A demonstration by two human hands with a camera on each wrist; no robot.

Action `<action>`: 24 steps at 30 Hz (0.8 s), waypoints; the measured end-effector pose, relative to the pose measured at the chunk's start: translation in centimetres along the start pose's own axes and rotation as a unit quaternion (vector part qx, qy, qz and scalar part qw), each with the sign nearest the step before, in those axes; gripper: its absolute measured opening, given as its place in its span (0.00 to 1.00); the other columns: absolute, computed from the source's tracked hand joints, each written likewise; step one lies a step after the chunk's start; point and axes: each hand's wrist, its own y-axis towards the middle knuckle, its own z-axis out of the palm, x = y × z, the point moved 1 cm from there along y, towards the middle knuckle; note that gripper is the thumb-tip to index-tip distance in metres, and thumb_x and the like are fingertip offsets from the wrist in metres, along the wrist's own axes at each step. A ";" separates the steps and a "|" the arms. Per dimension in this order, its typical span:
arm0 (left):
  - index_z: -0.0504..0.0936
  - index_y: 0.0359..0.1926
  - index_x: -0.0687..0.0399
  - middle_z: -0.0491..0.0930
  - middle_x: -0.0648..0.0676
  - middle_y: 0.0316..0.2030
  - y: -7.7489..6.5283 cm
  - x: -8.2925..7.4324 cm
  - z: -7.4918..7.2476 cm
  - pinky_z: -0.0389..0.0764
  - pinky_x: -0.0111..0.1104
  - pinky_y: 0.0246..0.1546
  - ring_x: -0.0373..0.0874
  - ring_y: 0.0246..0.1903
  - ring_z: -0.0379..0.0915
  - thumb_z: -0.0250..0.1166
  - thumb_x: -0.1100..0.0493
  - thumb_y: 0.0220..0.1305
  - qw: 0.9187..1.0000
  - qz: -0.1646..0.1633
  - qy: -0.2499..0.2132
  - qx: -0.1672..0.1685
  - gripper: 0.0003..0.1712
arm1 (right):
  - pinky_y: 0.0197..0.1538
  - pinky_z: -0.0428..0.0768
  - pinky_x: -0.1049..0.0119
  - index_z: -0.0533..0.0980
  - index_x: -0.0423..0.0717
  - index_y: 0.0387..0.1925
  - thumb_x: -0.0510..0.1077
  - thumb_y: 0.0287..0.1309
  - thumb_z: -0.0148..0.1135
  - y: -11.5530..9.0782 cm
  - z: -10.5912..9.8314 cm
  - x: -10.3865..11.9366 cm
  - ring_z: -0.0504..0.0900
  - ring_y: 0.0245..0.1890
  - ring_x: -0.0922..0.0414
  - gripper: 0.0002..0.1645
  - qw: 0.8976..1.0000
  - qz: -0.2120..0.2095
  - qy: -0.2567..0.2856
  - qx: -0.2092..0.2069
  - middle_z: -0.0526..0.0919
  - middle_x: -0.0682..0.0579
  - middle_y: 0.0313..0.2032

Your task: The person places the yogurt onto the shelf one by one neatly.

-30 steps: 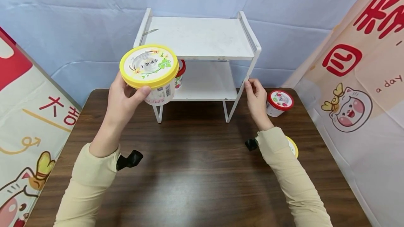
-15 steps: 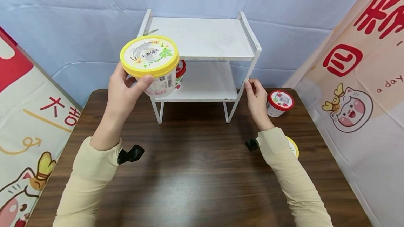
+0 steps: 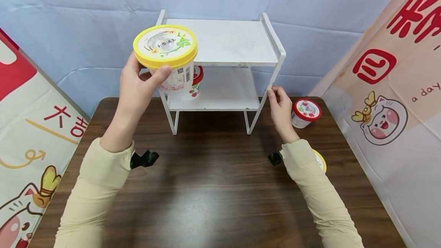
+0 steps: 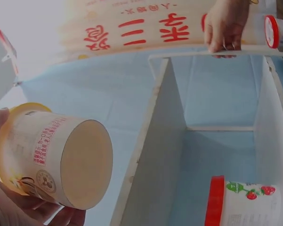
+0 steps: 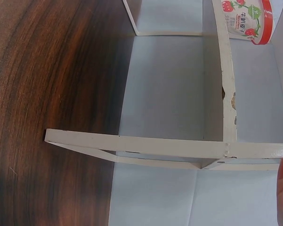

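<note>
In the head view my left hand point(image 3: 135, 81) holds a paper tub with a yellow lid point(image 3: 165, 47) by its side, up in front of the left end of the white two-tier rack's top shelf point(image 3: 231, 41). The left wrist view shows this tub's bare base point(image 4: 87, 165), apart from the rack. My right hand point(image 3: 280, 106) grips the rack's right front post point(image 3: 270, 81), thumb in front. A red-lidded tub point(image 3: 195, 81) stands at the left of the lower shelf, partly hidden behind the held tub. Strawberries are printed on its side point(image 4: 252, 202) in the left wrist view.
On the table point(image 3: 213, 179), right of the rack, stands another red-lidded tub point(image 3: 306, 112). A yellow-lidded tub point(image 3: 320, 160) is mostly hidden under the right sleeve point(image 3: 315, 183). A pale blue cloth point(image 3: 103, 41) hangs behind, and printed banners point(image 3: 386, 87) flank the table.
My left hand has lifted the yellow-lidded tub from lower-shelf height to about the top shelf, uncovering more of the red-lidded tub behind. My right hand stays on the post.
</note>
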 end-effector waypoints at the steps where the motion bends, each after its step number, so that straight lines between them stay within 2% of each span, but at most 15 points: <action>1: 0.69 0.56 0.55 0.73 0.48 0.46 0.2 0.0 0.1 0.75 0.27 0.40 0.42 0.43 0.66 0.67 0.47 0.50 1.000 -0.002 0.005 0.001 0.34 | 0.34 0.67 0.76 0.71 0.24 0.36 0.37 0.64 0.50 0.0 0.0 0.0 0.69 0.27 0.71 0.14 1.000 0.000 0.000 -0.001 0.74 0.31 0.29; 12: 0.69 0.56 0.51 0.72 0.49 0.45 1.4 -0.3 0.3 0.74 0.29 0.41 0.41 0.41 0.65 0.66 0.47 0.51 0.999 -0.028 0.031 -0.007 0.31 | 0.35 0.67 0.76 0.71 0.24 0.36 0.37 0.64 0.50 0.0 0.0 0.1 0.69 0.27 0.71 0.14 1.000 0.000 0.001 0.000 0.74 0.31 0.30; 14: 0.69 0.56 0.50 0.72 0.49 0.45 1.7 -0.4 0.4 0.74 0.29 0.40 0.41 0.41 0.65 0.65 0.47 0.51 0.999 -0.033 0.034 -0.010 0.31 | 0.35 0.67 0.76 0.72 0.25 0.36 0.37 0.63 0.50 0.1 0.1 -0.5 0.69 0.27 0.71 0.13 1.000 -0.003 0.000 -0.002 0.74 0.31 0.30; 20: 0.70 0.55 0.49 0.73 0.49 0.46 2.5 -0.5 0.5 0.73 0.30 0.40 0.41 0.41 0.65 0.65 0.48 0.51 0.998 -0.047 0.031 -0.012 0.30 | 0.35 0.68 0.76 0.73 0.30 0.36 0.41 0.63 0.52 0.7 0.0 -3.2 0.70 0.28 0.69 0.14 1.000 0.004 -0.008 -0.011 0.76 0.45 0.28; 21: 0.70 0.55 0.49 0.73 0.49 0.46 2.6 -0.5 0.6 0.73 0.30 0.40 0.41 0.41 0.66 0.65 0.48 0.51 0.998 -0.049 0.033 -0.013 0.30 | 0.35 0.68 0.76 0.73 0.30 0.36 0.41 0.63 0.52 0.7 0.0 -3.1 0.70 0.28 0.69 0.14 1.000 0.005 -0.008 -0.011 0.75 0.45 0.28; 24: 0.70 0.56 0.49 0.73 0.49 0.45 3.0 -0.6 0.6 0.73 0.30 0.38 0.41 0.40 0.66 0.65 0.48 0.51 0.997 -0.056 0.040 -0.017 0.31 | 0.35 0.68 0.76 0.73 0.27 0.37 0.39 0.63 0.51 0.5 0.0 -2.2 0.70 0.28 0.70 0.13 1.000 0.003 0.000 -0.007 0.75 0.40 0.29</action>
